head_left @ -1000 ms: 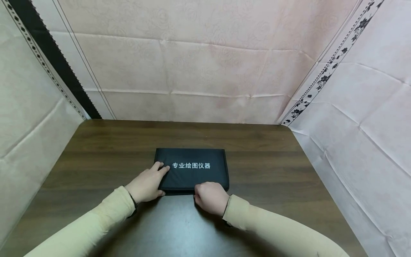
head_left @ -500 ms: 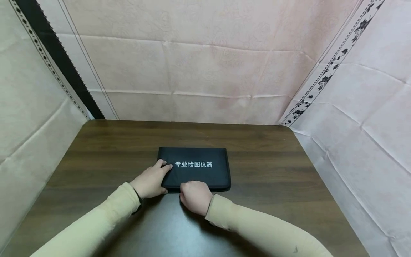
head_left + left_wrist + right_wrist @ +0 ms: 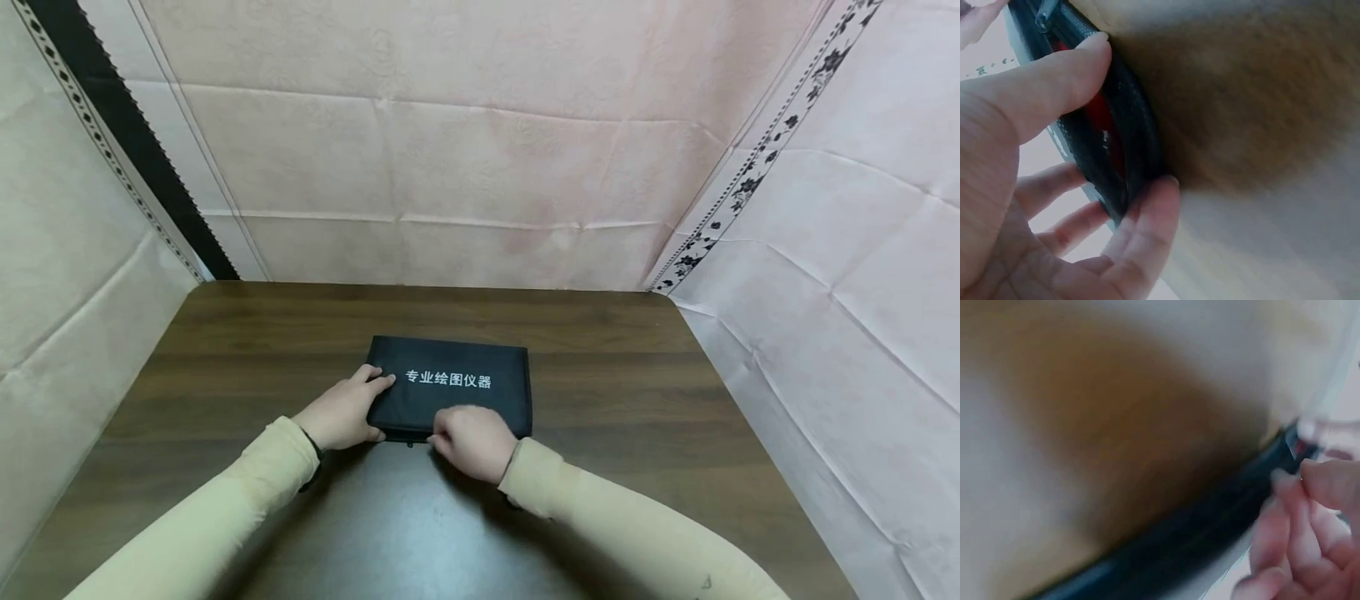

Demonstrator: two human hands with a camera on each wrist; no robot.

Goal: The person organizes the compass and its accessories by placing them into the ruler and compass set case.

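A flat black zippered case (image 3: pixel 457 398) with white Chinese lettering lies on the table. My left hand (image 3: pixel 341 412) grips its left end, fingers over the lid and thumb at the front edge. In the left wrist view, the zip gapes beside the left thumb (image 3: pixel 1054 84), showing red inside (image 3: pixel 1100 115). A zipper pull (image 3: pixel 1045 15) hangs at one end of that gap, apart from the fingers. My right hand (image 3: pixel 472 442), fingers curled, is at the front edge, right of the pull. Its fingertips (image 3: pixel 1285 481) look pinched on the case edge; exactly what lies between them is blurred.
The brown wood-grain table (image 3: pixel 637 400) surrounds the case. Behind it hangs a creased pale cloth (image 3: pixel 450 167), with white cloths at both sides. The right-hand cloth (image 3: pixel 847 292) has a dark floral border.
My right hand has slid left along the front edge, then slightly back right. The zipper pull now shows left of it. The case has turned slightly and shifted away from me, my left hand still gripping.
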